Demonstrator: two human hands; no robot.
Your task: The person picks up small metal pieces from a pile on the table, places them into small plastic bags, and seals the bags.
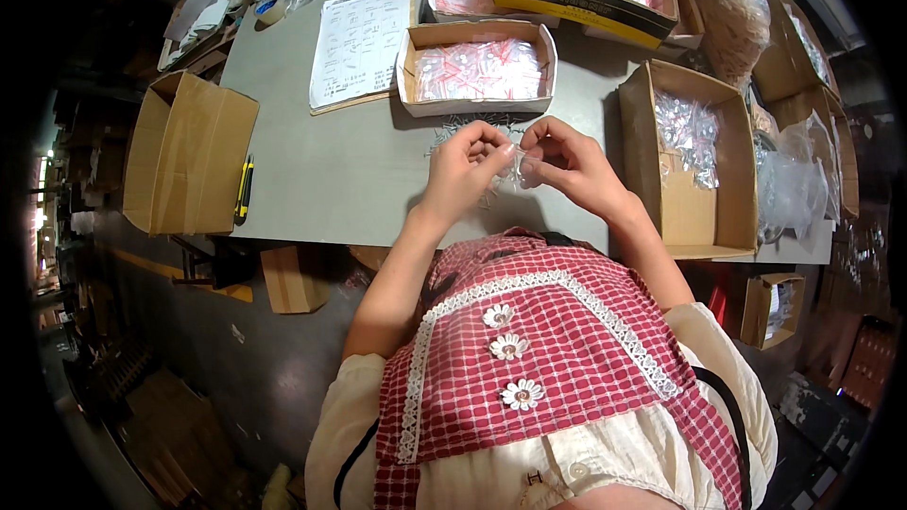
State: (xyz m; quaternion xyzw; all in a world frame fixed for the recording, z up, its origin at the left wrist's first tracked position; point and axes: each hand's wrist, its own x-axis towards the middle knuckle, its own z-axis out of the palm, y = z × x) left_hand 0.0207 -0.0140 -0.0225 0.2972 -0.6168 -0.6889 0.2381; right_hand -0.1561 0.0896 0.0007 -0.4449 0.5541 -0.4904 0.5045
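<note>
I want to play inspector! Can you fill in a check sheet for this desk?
Surface: grey table, mostly bare near the front edge.
Job's things: small clear bag pinched between both hands; tiny metal pieces scattered behind.
Clutter: paper sheet, tape roll, yellow knife, boxes of packets.
Grippers: left hand and right hand both pinching the bag.
Cables: nothing seen.
Surroundings: cardboard boxes, dark floor.

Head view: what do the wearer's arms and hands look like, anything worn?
Both hands, left hand and right hand, are bare: no gloves, and no rings or watch that I can make out. Forearms are uncovered. Cream short sleeves end near the elbows, under a red-and-white checked apron with lace trim.
</note>
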